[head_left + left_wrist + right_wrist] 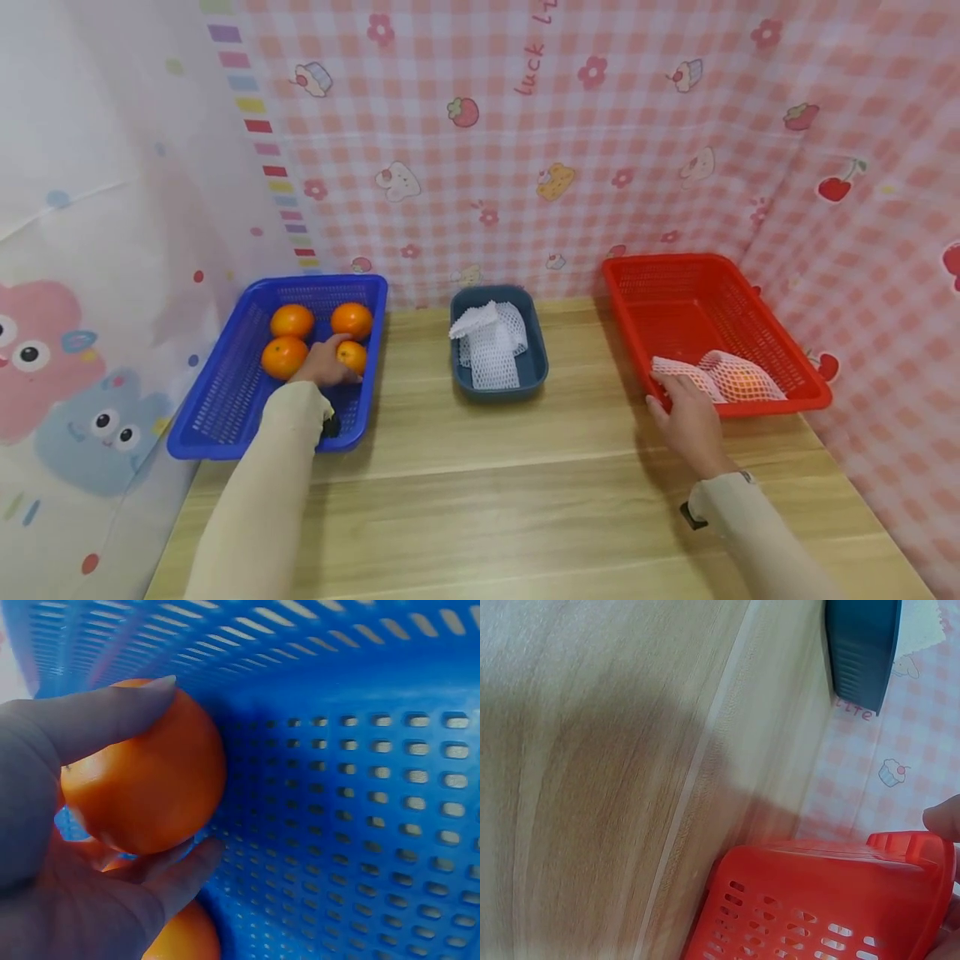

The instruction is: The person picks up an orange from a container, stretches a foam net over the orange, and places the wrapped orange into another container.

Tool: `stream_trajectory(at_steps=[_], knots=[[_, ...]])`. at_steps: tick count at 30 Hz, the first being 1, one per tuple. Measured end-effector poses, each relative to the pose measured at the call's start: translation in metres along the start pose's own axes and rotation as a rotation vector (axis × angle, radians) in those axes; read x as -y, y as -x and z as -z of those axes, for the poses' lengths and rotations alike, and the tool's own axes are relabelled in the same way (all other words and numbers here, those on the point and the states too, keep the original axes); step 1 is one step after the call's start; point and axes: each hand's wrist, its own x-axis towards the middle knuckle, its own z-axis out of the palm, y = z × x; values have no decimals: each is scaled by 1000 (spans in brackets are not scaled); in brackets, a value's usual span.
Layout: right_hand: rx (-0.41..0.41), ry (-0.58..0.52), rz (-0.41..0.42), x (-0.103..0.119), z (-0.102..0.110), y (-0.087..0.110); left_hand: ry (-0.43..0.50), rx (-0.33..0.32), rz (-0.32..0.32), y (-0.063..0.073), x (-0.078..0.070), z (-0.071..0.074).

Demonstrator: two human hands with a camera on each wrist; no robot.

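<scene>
Inside the blue basket [217, 417], my left hand [324, 364] grips an orange [154, 772] near the right wall, thumb on one side and fingers on the other. Several other oranges [292, 322] lie close around it. At the near left corner of the red basket [690, 300], my right hand [692, 425] straddles the rim, its fingers reaching inside over white foam netting [686, 372] and its thumb outside. An orange in white foam netting [746, 382] lies along the near wall. The right fingertips are mostly out of frame in the right wrist view.
Between the two baskets stands a small dark teal bin [537, 367] holding white net sleeves [493, 354]. All three containers stand on a wooden table [480, 508]. Behind them hangs a pink checked cloth [495, 167], with a white printed cloth [97, 208] at the left.
</scene>
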Motion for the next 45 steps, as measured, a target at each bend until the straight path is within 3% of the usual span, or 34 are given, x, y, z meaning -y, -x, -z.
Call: stream_trajectory(at_steps=[7, 13, 18, 22, 34, 45], knots=[[-13, -8, 9, 1, -3, 2, 26, -49, -20, 7, 3, 1], [16, -7, 0, 1, 0, 0, 86, -122, -10, 13, -7, 10], [-7, 6, 22, 1, 0, 0, 183, -217, -24, 22, -19, 18], [-12, 6, 25, 0, -1, 0, 237, -252, -23, 27, -27, 22], [7, -12, 0, 2, 1, -1, 360, -242, -136, 49, -60, 20], [5, -9, -10, 3, 1, -1, 350, -166, -189, 62, -85, -4]])
